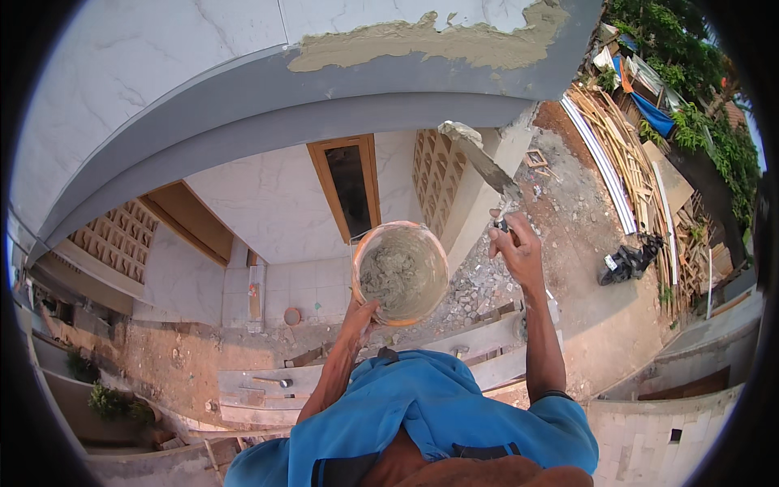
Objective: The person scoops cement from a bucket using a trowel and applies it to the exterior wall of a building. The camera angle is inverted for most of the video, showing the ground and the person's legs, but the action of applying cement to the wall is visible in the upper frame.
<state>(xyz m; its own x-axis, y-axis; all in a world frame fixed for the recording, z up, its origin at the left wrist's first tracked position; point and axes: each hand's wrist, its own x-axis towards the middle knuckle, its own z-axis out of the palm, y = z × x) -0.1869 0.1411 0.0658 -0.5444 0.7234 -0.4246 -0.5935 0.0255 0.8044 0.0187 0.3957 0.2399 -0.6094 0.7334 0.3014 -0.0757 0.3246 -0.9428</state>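
My left hand (359, 318) grips the rim of an orange bucket (442, 258) at its lower left side. Wet grey mortar (395, 276) lies inside the bucket and coats its inner wall. In my right hand (518, 245) is a trowel (489, 168), held by its handle with the fingers closed around it. The blade points up and left, and a lump of mortar sits on its tip. Ahead, a band of fresh mortar (422, 42) with ragged edges covers part of the grey wall beam (235, 112), beside white marbled tiles (178, 49).
Planks (272, 383) form a scaffold below me, with a hammer (272, 381) lying on it. Rubble (487, 280) covers the ground beyond. To the right are a parked motorcycle (631, 260) and a timber pile (621, 154). A wooden-framed door (349, 183) stands under the beam.
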